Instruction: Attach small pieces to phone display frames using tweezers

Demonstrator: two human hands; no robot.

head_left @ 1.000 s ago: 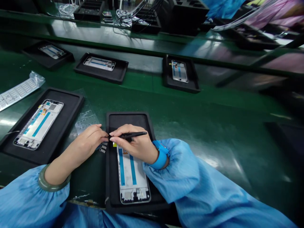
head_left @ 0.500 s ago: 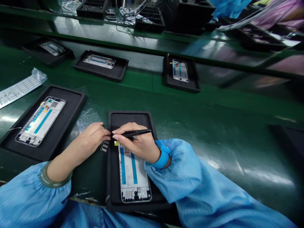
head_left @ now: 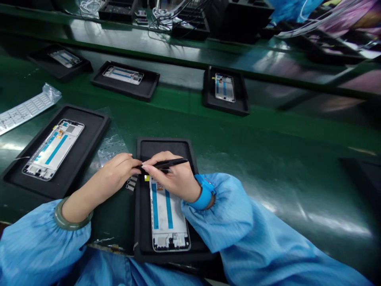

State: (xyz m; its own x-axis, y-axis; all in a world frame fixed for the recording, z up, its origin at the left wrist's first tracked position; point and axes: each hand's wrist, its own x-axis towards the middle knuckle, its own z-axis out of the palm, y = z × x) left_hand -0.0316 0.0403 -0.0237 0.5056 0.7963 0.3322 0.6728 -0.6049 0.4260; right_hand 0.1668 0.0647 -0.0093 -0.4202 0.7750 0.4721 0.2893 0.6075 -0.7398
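Note:
A phone frame (head_left: 166, 214) with two blue strips lies in a black tray (head_left: 144, 242) in front of me. Over its upper end, my right hand (head_left: 172, 174) pinches black tweezers (head_left: 174, 163); their tips are hidden by the fingers. My left hand (head_left: 114, 172) meets the right one above the tray's left edge, its thumb and fingertips closed. Whatever lies between those fingertips is too small to make out. Beneath the left hand, small grey stickers (head_left: 131, 183) sit on a clear sheet (head_left: 111, 147). A yellow tab (head_left: 147, 178) sticks out of the frame's left side.
To the left, another black tray (head_left: 86, 131) holds a phone frame (head_left: 55, 149). Beyond it lies a strip of parts (head_left: 26, 111). Farther back stand more trays with frames, including a black tray (head_left: 208, 101). Cables (head_left: 172, 16) and bins line the shelf behind.
The view has shifted slightly. Both hands stay together above the frame's top left corner, and the tweezers' rear end has tipped up a little.

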